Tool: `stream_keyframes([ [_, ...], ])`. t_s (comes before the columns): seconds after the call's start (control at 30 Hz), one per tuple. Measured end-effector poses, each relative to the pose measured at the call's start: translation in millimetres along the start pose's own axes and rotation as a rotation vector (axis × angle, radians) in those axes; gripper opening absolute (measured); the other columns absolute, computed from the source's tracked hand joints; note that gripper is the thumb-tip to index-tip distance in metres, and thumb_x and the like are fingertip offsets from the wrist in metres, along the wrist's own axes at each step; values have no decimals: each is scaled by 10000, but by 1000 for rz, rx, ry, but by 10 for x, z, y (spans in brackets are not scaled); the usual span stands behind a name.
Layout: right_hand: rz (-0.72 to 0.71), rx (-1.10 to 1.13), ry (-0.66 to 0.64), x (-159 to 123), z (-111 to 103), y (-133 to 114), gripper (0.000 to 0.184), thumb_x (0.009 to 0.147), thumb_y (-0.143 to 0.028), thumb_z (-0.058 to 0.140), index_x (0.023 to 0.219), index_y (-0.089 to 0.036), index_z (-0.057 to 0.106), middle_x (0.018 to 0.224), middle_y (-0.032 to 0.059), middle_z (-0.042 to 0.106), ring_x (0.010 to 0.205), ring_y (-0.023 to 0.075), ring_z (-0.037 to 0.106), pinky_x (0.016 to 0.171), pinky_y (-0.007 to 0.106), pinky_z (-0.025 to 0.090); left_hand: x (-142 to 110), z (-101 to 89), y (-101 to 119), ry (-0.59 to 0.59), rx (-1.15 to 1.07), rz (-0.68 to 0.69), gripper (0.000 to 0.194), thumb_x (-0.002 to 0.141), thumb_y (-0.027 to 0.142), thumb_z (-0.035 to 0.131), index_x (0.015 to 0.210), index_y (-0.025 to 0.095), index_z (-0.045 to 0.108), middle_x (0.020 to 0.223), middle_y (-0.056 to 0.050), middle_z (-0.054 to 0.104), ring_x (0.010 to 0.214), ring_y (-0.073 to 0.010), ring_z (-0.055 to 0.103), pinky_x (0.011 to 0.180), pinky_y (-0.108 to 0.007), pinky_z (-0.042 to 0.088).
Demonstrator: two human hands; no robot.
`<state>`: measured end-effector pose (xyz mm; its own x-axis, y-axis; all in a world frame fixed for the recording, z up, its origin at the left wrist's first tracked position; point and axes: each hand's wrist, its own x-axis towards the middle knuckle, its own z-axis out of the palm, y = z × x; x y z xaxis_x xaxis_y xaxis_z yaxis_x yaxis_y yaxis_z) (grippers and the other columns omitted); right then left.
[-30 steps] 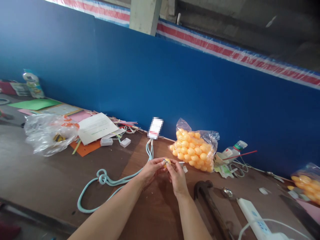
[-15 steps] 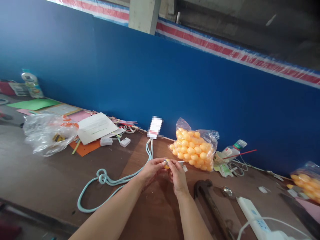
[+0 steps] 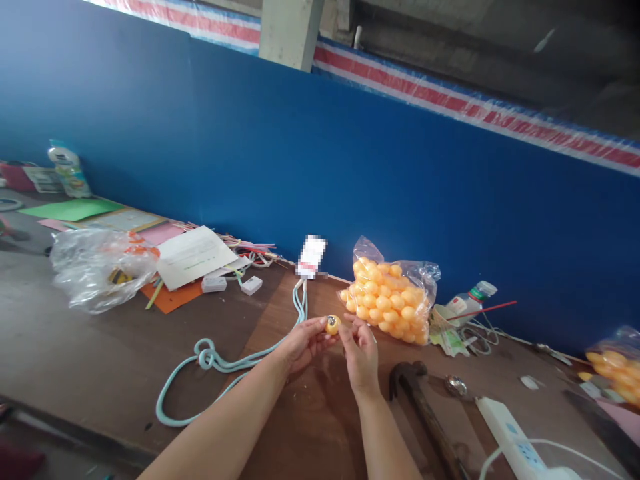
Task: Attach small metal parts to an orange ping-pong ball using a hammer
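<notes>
My left hand [image 3: 306, 347] pinches a small yellow-orange ball [image 3: 333, 325] between thumb and fingertips; a shiny silver piece shows on its upper side. Close by on the right, my right hand [image 3: 361, 353] has its thumb and fingers apart, the nearest fingertip at the ball's edge. Whether it touches the ball I cannot tell. Behind the hands, a clear plastic bag [image 3: 385, 300] full of similar yellow-orange balls leans near the blue panel. A light-blue cord [image 3: 233, 365] lies looped beside my left forearm, running up to a phone-like item [image 3: 311, 257] whose face is blurred.
A claw hammer [image 3: 423, 407], a shiny silver round piece [image 3: 456, 385] and a white power strip [image 3: 510, 433] lie at right. Beyond stand a bottle [image 3: 470, 300] and another ball bag [image 3: 617, 363]. Papers [image 3: 195, 257] and a crumpled plastic bag [image 3: 100, 270] cover the left side.
The fingers of my right hand have spread and drawn back from the ball, leaving more of it visible. My left hand keeps holding it in about the same spot.
</notes>
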<state>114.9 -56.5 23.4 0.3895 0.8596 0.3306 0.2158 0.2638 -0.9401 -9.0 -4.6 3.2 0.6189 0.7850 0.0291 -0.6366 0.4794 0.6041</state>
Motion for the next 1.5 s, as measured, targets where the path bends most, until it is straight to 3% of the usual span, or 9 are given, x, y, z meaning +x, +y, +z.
stream_keyframes([
  [0.1,-191,-221,6,-17,4,-14,399,729,-411,647,1069,-206,604,789,28,555,669,155,486,621,288,448,-4,6,-1,-23,11,18,215,790,237,616,930,79,657,973,-140,668,852,-179,635,825,-285,476],
  [0.23,-350,-384,-8,-23,10,-16,369,760,-356,627,1102,-219,600,911,69,566,752,182,506,723,347,462,7,-10,-24,-27,22,27,241,776,243,631,951,79,652,986,-150,664,861,-193,636,795,-279,479],
  [0.6,-412,-389,-17,-26,20,34,247,805,-306,577,1030,-211,617,1051,109,597,945,231,557,760,373,494,11,0,-48,-16,16,-29,240,789,282,616,858,55,648,909,-170,676,814,-195,648,781,-288,486],
  [0.73,-388,-381,-15,-30,31,34,252,806,-315,572,1032,-212,615,1048,107,610,926,224,575,765,368,494,16,-9,-57,-8,16,-29,232,784,281,623,859,62,647,901,-159,678,800,-187,649,800,-299,483],
  [0.93,-335,-371,-49,-39,31,37,399,782,-339,602,1155,-202,570,1049,112,619,910,228,576,751,355,497,16,-10,-59,9,19,-7,250,768,262,640,924,67,657,935,-158,678,835,-199,649,794,-288,485],
  [1.17,-283,-341,-57,-25,25,51,396,774,-331,611,1149,-208,582,1051,101,630,924,231,580,793,367,479,6,-2,-39,5,32,-29,271,789,276,616,941,55,650,958,-171,670,796,-183,645,745,-275,502],
  [1.37,-24,-74,-55,8,6,48,407,749,-384,631,1118,-217,599,1003,71,671,855,214,621,748,334,493,18,-12,-35,73,24,-56,242,790,287,618,902,75,644,814,-113,680,679,-127,632,654,-225,516],
  [1.5,123,136,-91,26,-1,63,419,742,-415,623,1125,-246,598,924,31,684,666,160,604,548,264,477,16,-22,-39,45,34,-45,237,784,269,628,924,78,640,820,-106,676,715,-136,641,673,-227,518],
])
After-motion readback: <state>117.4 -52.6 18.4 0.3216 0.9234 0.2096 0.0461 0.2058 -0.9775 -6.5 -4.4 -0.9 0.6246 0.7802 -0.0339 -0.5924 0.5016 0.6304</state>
